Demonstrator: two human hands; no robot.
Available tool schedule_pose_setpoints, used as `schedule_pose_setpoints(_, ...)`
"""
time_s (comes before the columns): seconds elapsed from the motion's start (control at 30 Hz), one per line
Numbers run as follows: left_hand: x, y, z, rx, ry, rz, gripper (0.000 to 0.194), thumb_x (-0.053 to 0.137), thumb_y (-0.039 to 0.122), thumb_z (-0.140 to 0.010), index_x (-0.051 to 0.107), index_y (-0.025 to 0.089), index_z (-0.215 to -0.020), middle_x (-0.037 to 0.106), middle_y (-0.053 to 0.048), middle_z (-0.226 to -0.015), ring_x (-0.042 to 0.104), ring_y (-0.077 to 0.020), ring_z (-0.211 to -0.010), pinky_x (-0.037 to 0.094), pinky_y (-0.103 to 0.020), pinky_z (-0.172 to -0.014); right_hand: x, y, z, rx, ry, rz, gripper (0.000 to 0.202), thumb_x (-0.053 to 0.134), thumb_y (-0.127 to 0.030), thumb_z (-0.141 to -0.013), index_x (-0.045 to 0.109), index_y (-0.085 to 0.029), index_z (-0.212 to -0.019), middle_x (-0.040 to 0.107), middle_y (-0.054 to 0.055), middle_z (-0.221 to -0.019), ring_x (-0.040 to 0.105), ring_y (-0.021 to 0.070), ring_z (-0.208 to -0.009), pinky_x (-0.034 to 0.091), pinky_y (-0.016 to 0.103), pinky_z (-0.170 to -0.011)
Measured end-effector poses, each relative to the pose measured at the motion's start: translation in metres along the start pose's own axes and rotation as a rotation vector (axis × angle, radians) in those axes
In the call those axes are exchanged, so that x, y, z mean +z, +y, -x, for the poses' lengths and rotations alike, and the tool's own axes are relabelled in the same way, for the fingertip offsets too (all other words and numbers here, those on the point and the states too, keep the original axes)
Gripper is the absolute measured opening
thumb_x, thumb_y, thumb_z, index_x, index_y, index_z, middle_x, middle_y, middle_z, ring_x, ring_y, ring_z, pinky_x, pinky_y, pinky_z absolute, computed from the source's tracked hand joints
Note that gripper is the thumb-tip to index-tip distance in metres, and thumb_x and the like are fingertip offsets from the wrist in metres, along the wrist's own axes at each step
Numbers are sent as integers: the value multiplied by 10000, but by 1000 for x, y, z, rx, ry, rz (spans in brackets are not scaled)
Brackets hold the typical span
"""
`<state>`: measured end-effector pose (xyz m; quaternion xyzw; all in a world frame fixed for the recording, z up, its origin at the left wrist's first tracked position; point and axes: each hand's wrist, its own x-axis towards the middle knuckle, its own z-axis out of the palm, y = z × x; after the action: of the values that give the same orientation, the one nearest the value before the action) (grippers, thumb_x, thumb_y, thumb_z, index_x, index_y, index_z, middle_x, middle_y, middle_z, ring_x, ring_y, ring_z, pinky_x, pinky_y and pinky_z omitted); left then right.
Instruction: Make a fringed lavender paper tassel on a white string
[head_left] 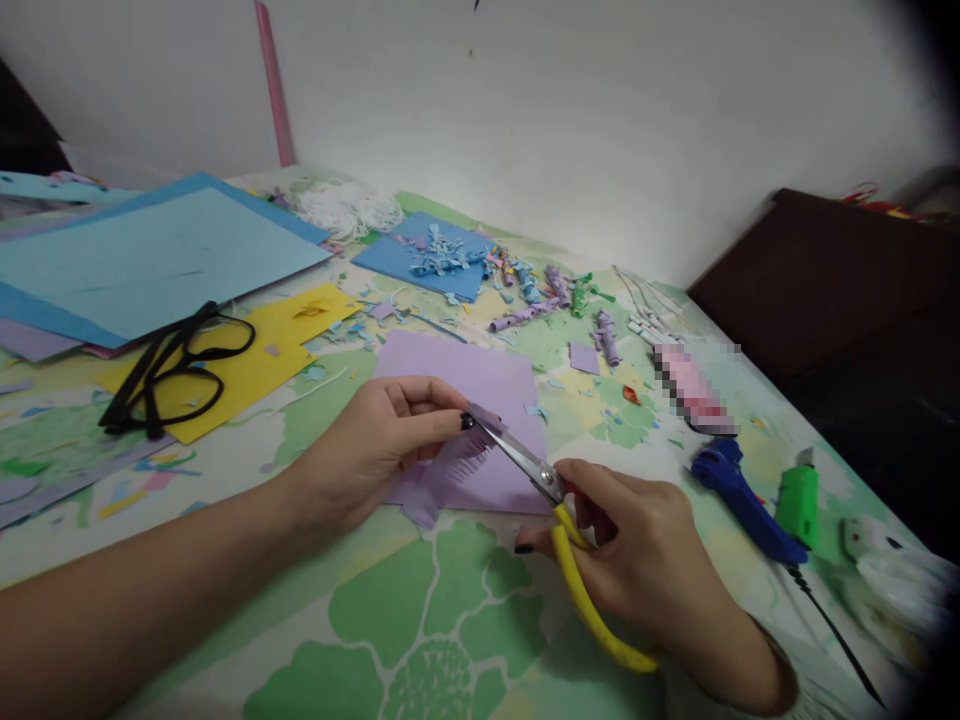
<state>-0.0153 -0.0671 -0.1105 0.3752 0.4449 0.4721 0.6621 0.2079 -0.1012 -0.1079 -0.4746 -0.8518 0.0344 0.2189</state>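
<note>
Nearby, we have black glasses [161, 388] lying partly over a yellow sheet [281, 365] to our left, and a blue glue gun [742, 500] beside a green cutter [796, 508] to our right. Just under our work lies a lilac sheet [502, 375], partly hidden. Our left hand [390, 430] pinches a fringed lilac strip [448, 478] above it; our right hand [634, 545] grips the scissors [592, 605], their blades meeting the strip close beside our left fingertips.

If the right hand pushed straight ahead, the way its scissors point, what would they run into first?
Most likely the fringed purple strip at the blades of the scissors, then the left hand holding it, though depth is hard to judge here.
</note>
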Motion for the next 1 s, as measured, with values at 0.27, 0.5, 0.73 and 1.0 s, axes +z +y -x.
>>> schedule_pose_setpoints(0.27, -1, 2, -1, -9, -13, 25, 120, 768, 209, -650, 689, 155, -723, 715, -24, -780, 605, -99, -669, 455, -189, -615, -4, -3, 0, 86, -78, -55, 355, 719, -485, -721, 628, -166, -847, 567, 6, -642, 476, 137, -538, 339, 245, -505)
schedule_pose_setpoints(0.5, 0, 2, 1, 2, -4, -20, 105, 745, 189, -648, 667, 155, -710, 709, -21, -781, 616, -113, -675, 470, -215, -644, -3, -2, -1, 92, -73, -66, 347, 733, -469, -709, 612, -167, -831, 567, 5, -653, 472, 134, -545, 341, 249, -517)
schedule_pose_setpoints(0.73, 0, 3, 0, 5, -3, -96, 120, 733, 223, -654, 664, 159, -728, 713, -36, -793, 600, -126, -668, 445, -227, -606, -4, -3, 0, 78, -75, -88, 360, 748, -466, -709, 633, -158, -854, 565, 5, -641, 468, 133, -544, 345, 245, -515)
schedule_pose_setpoints(1.0, 1, 3, 1, 10, -12, -101, 92, 718, 210, -668, 662, 163, -724, 735, -47, -828, 623, -144, -709, 456, -232, -621, -3, -3, -1, 57, -44, -91, 334, 754, -437, -706, 636, -148, -826, 544, -9, -609, 444, 116, -518, 328, 229, -497)
